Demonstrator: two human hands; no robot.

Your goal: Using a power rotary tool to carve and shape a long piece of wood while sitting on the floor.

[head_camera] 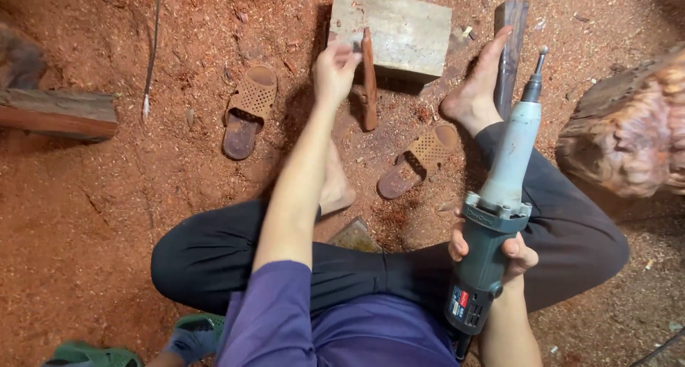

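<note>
The grey-green die grinder sat upright over the right thigh, the right hand wrapped firmly round its body. Farther out, the left hand reached to a slim wooden tool leaning against a pale wood block, fingers loosely curled beside it, grip unclear. Two perforated sandals lay on the red sawdust floor.

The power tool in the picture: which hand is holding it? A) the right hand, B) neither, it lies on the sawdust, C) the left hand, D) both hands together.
A: the right hand alone wraps the teal body of the die grinder, its tip pointing up and away, while the left hand is stretched out to a slim reddish piece of wood at the pale wooden block.
</note>
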